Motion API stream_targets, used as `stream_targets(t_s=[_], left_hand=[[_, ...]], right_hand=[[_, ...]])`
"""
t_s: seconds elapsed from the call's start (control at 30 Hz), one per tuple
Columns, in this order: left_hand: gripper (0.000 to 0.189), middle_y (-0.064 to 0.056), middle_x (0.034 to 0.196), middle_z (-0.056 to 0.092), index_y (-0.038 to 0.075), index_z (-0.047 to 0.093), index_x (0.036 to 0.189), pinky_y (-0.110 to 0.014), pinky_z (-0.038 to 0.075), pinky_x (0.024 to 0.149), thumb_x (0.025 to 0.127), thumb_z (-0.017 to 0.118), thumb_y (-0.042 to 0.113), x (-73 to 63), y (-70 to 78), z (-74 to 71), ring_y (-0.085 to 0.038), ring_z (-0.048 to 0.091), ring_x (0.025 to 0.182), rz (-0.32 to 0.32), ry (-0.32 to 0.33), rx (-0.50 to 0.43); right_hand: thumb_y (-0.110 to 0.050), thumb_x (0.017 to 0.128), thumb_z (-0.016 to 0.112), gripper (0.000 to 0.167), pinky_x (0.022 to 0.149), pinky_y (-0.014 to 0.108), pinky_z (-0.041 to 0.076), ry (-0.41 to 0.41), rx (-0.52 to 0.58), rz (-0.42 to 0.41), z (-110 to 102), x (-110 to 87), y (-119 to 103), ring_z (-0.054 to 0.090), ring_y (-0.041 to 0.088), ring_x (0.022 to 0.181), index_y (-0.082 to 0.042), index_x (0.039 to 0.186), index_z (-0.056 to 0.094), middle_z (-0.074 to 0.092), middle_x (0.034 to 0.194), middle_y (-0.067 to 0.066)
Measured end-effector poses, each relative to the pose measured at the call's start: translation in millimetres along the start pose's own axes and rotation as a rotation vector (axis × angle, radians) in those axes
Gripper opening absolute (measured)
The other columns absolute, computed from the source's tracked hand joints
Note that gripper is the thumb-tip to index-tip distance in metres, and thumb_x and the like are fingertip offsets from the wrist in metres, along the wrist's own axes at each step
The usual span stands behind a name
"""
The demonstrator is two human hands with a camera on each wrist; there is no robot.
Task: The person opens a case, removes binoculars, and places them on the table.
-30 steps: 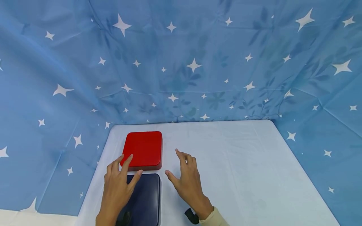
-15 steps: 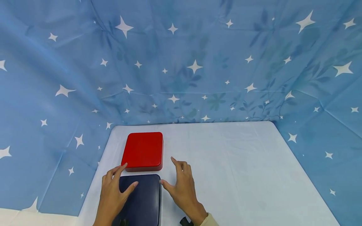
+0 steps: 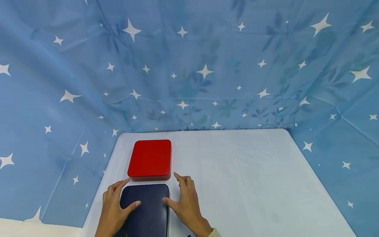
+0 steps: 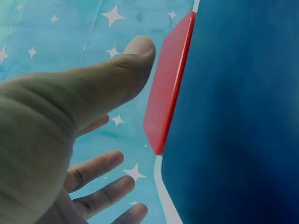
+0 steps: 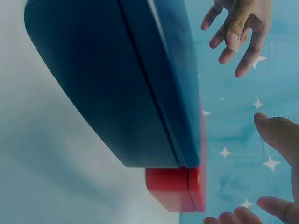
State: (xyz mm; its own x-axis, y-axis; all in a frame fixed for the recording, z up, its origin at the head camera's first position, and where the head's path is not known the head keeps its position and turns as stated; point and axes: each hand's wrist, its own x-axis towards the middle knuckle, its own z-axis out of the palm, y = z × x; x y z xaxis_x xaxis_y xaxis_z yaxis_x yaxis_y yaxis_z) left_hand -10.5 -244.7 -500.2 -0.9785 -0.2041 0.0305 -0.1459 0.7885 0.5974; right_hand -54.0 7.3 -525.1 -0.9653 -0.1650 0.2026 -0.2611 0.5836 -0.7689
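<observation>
A dark blue lidded box (image 3: 148, 214) lies on the table at the lower left, partly cut off by the frame's bottom edge. Just behind it sits a red lidded box (image 3: 150, 158). My left hand (image 3: 112, 207) hovers over the left side of the blue box, thumb apart from the fingers and nothing held. On the other side, my right hand (image 3: 187, 204) hangs by the box's right edge, its thumb over the lid's rim. In the right wrist view the blue box's side (image 5: 93, 84) shows a lid seam, and both hands look apart from it.
The white table (image 3: 251, 184) stretches to the right of the boxes. A blue curtain (image 3: 189, 65) with white stars stands behind the table and along both sides.
Both hands have drawn back toward the person, from near the red box to the blue box's sides. The boxes stay in place; the view has shifted slightly.
</observation>
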Motion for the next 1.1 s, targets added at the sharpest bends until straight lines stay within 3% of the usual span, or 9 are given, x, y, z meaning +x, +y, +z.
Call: stream_targets(t_s=[0.17,0.4,0.73,1.1], left_hand=[[0.095,-0.029,0.156,0.038,0.011,0.045,0.159,-0.078,0.040,0.108,0.082,0.092,0.038,-1.1,-8.5,-0.6,-0.051,0.036,0.132,-0.053,-0.062,0.009],[0.096,-0.030,0.158,0.039,0.013,0.044,0.160,-0.076,0.036,0.113,0.080,0.094,0.030,-4.0,-19.1,-2.3,-0.053,0.035,0.138,-0.118,-0.121,0.025],[0.090,-0.030,0.149,0.051,0.012,0.050,0.156,-0.061,0.059,0.096,0.079,0.095,0.022,-9.2,-31.7,2.8,-0.044,0.060,0.120,-0.157,-0.140,-0.019],[0.089,-0.031,0.146,0.053,0.007,0.051,0.155,-0.059,0.061,0.092,0.079,0.095,0.020,-9.8,-32.6,6.9,-0.042,0.064,0.115,-0.196,-0.125,-0.021]], right_hand=[[-0.030,0.073,0.100,0.095,0.082,0.025,0.051,-0.060,0.039,0.027,8,-3.4,2,0.058,0.018,0.106,-0.019,0.155,0.054,0.058,0.119,0.000],[-0.030,0.071,0.101,0.095,0.078,0.023,0.047,-0.130,0.054,0.073,19,-8.5,5,0.055,0.012,0.099,-0.016,0.153,0.055,0.061,0.119,0.007],[-0.028,0.075,0.099,0.089,0.069,0.020,0.046,-0.202,0.128,0.114,24,-13.6,11,0.059,0.014,0.090,-0.013,0.152,0.056,0.062,0.117,0.004],[-0.021,0.075,0.099,0.090,0.062,0.020,0.044,-0.239,0.202,0.165,26,-16.9,7,0.053,0.002,0.073,-0.012,0.153,0.055,0.056,0.100,-0.005]])
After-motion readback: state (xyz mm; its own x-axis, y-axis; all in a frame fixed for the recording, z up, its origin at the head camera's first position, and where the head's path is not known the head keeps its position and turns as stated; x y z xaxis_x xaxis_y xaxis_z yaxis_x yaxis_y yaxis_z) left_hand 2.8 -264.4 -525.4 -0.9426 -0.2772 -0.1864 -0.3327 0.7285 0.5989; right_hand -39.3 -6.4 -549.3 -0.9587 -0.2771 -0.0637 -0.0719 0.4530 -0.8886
